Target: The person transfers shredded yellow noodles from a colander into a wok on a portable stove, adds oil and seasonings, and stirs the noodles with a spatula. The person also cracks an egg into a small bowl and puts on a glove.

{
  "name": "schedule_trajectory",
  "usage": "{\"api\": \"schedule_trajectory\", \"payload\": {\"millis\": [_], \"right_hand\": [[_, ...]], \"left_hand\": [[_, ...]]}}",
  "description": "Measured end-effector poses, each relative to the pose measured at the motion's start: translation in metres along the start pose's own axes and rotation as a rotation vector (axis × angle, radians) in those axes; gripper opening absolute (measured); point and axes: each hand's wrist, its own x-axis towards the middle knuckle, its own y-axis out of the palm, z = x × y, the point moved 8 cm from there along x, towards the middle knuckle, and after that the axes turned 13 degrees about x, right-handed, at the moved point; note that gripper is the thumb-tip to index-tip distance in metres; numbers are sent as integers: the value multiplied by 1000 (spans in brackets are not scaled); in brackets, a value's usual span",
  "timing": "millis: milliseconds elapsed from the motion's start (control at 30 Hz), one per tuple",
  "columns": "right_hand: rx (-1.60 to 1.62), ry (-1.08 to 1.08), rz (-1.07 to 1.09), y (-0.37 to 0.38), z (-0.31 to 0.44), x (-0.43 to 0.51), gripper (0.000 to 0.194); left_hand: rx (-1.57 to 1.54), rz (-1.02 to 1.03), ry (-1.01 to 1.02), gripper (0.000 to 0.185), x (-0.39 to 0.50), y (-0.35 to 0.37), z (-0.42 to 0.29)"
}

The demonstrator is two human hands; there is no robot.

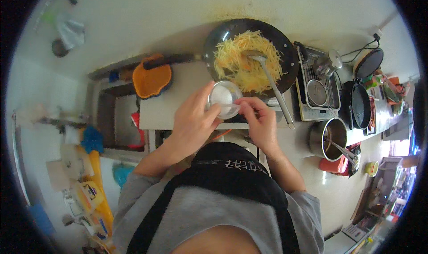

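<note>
My left hand (195, 120) grips a small clear round jar (211, 95) with white powder or fine granules (221, 95) inside. Over its near rim, my right hand (259, 120) pinches a small translucent utensil (229, 106), seemingly a spoon; its far end is hard to make out. Just beyond both hands sits a black wok (292, 67) with thin, pale yellow shreds and some orange ones (245, 70) in it. A metal spatula (276, 90) rests in the wok, its bowl among the shreds and its handle over the near rim.
An orange cloth (152, 80) lies under the wok's long handle (174, 59), beside the sink (120, 120). To the right are a wire rack (322, 93) on an induction cooker (316, 115), a metal pot (316, 138) with utensils, and an open black electric griddle (361, 103).
</note>
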Motion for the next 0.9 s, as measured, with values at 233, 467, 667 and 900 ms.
{"api": "schedule_trajectory", "payload": {"millis": [233,467,667,900], "right_hand": [[318,228,-303,-30,-6,14,20],[440,148,-389,-53,10,34,20],[343,19,-434,-62,17,86,22],[276,-148,-452,-56,7,143,21]], "left_hand": [[-59,4,12,30,25,15,22],[-122,19,-110,28,34,20,43],[-120,10,-207,28,20,12,70],[-109,14,-300,30,-4,9,96]]}}
